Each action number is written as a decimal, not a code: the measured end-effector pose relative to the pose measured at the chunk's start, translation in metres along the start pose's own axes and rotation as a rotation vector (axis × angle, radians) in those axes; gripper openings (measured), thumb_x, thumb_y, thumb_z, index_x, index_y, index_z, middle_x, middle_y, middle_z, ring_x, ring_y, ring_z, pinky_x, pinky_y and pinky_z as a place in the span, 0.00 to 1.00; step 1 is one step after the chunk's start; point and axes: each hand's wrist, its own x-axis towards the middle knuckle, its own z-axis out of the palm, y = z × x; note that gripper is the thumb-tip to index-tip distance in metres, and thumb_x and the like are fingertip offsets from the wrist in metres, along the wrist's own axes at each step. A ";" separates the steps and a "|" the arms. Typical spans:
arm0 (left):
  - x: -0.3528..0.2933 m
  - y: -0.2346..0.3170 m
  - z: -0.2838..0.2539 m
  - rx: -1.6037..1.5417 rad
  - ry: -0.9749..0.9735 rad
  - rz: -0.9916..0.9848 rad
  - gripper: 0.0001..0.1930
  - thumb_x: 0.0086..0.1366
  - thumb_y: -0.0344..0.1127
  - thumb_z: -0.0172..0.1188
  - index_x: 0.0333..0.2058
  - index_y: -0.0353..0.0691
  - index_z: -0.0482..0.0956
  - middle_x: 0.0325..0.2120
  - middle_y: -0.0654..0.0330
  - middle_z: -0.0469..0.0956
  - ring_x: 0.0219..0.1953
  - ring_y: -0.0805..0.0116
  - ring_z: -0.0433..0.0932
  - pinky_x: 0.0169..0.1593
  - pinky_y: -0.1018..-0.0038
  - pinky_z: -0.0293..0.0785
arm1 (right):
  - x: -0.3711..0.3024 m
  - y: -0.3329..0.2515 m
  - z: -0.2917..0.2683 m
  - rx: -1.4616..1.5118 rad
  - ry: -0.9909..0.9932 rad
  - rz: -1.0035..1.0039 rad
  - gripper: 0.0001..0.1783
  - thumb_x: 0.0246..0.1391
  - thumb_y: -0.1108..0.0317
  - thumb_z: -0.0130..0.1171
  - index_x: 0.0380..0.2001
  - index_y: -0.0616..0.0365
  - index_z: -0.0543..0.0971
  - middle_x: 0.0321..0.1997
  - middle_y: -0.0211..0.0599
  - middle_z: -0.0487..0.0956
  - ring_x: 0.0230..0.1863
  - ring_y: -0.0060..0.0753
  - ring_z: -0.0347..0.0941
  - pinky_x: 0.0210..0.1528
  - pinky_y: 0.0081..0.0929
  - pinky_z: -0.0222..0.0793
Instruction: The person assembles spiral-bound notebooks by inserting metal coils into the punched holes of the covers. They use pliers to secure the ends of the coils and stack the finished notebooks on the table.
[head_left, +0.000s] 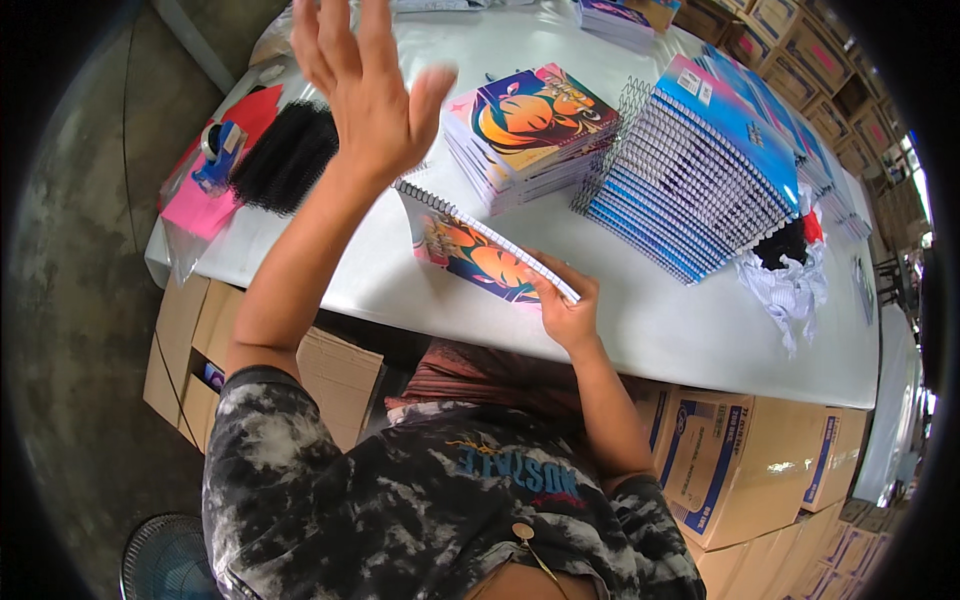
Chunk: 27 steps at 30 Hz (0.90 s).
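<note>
My right hand [570, 308] grips the lower right end of a spiral notebook [480, 258] with an orange, purple and pink cover. The notebook is tilted up on the table, and a dark coil shows along its upper left part. My left hand [372, 95] is raised above the table with its fingers spread and nothing in it. Just beyond the notebook is a stack of books [540, 125] with the same kind of cover. A bundle of black spiral coils [288, 155] lies left of my raised forearm.
To the right, a fanned stack of blue spiral notebooks [690, 185] lies beside crumpled white plastic [790, 290]. At the left edge are a blue tape dispenser [218, 160] and pink sheets [203, 207]. Cardboard boxes [765, 450] stand under the white-covered table [690, 335]; a fan [165, 560] stands lower left.
</note>
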 end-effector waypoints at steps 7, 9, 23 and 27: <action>-0.200 0.049 -0.067 -0.461 -0.652 0.322 0.50 0.50 0.74 0.40 0.56 0.31 0.58 0.52 0.36 0.60 0.59 0.37 0.55 0.56 0.35 0.40 | 0.001 0.006 0.001 -0.098 0.011 -0.161 0.20 0.44 0.84 0.53 0.43 0.59 0.77 0.41 0.42 0.79 0.37 0.36 0.78 0.38 0.24 0.73; -0.156 0.036 -0.049 -0.332 -0.298 0.292 0.46 0.56 0.71 0.37 0.53 0.28 0.63 0.53 0.34 0.56 0.61 0.39 0.49 0.61 0.46 0.37 | -0.004 0.001 0.004 -0.140 -0.019 -0.216 0.20 0.43 0.83 0.54 0.43 0.59 0.77 0.41 0.43 0.79 0.37 0.37 0.78 0.38 0.25 0.73; -0.148 0.062 -0.060 -0.260 -0.614 -0.081 0.53 0.51 0.76 0.36 0.55 0.25 0.59 0.59 0.30 0.43 0.64 0.36 0.34 0.60 0.41 0.26 | -0.005 -0.013 0.006 -0.178 -0.080 -0.303 0.19 0.42 0.76 0.59 0.43 0.62 0.76 0.42 0.43 0.78 0.41 0.40 0.77 0.42 0.30 0.74; -0.119 0.063 -0.056 -0.291 -0.223 0.321 0.60 0.48 0.79 0.37 0.57 0.19 0.48 0.59 0.31 0.42 0.63 0.34 0.35 0.62 0.46 0.27 | -0.013 -0.013 0.010 -0.160 -0.072 -0.279 0.22 0.41 0.78 0.59 0.45 0.61 0.75 0.43 0.42 0.78 0.42 0.40 0.76 0.43 0.30 0.73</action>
